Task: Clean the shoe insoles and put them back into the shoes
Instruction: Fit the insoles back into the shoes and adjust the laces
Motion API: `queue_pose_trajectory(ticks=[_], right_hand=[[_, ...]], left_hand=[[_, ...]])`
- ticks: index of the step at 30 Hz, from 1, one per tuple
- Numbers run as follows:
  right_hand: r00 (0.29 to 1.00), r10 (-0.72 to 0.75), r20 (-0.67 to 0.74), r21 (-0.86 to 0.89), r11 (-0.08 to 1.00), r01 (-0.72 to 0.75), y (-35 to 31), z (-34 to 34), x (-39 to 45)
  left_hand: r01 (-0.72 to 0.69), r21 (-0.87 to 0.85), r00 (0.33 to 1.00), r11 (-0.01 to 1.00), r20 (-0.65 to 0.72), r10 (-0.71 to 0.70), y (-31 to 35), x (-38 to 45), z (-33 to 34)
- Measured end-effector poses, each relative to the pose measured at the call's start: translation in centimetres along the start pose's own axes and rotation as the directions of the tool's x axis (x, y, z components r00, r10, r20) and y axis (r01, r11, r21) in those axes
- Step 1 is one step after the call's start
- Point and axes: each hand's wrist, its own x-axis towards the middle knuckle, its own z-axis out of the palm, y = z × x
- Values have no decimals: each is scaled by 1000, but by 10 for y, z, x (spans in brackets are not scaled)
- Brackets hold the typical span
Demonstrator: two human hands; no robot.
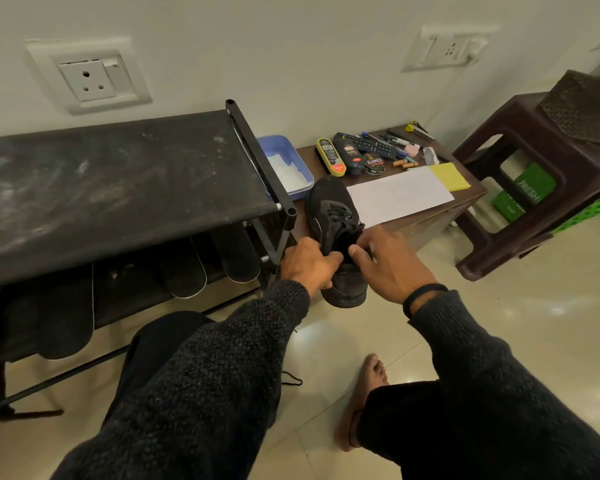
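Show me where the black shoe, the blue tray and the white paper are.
shoe (329,209), head view, toe upper.
blue tray (280,143), head view, back rim.
white paper (400,195), head view, sheet's middle.

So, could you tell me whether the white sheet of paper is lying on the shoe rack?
No, the white paper lies on the low brown table.

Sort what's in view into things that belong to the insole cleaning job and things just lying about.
Job: black shoe, gripped at its opening by left hand and right hand; insoles on the rack's lower shelf; blue tray.

Lying about: remote, batteries, yellow pad, white paper, brown stools.
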Motion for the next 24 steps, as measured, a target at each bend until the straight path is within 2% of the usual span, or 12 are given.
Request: queue_pose_trajectory(ticks=[3,8,13,18,24], right_hand=[[994,-37,99,-15,999,38,0,-8,-28],[970,-59,237,23,998,55,-16,-42,-84],[926,-97,365,-14,994,109,-34,-72,-149],[955,-109,277,-55,990,129,-36,-56,-194],[931,-35,362,-83,994,70,-31,-25,-216]], left_hand=[[-54,-9,998,998,-23,54,2,-20,-1],[-105,-61,993,993,41,107,7,-67,-17],[-130,20,991,991,25,129,3,-128,-30],[-54,-48,993,997,105,59,-20,-171,-30],[147,-114,973,983,193,-123,-53,-188,-11]])
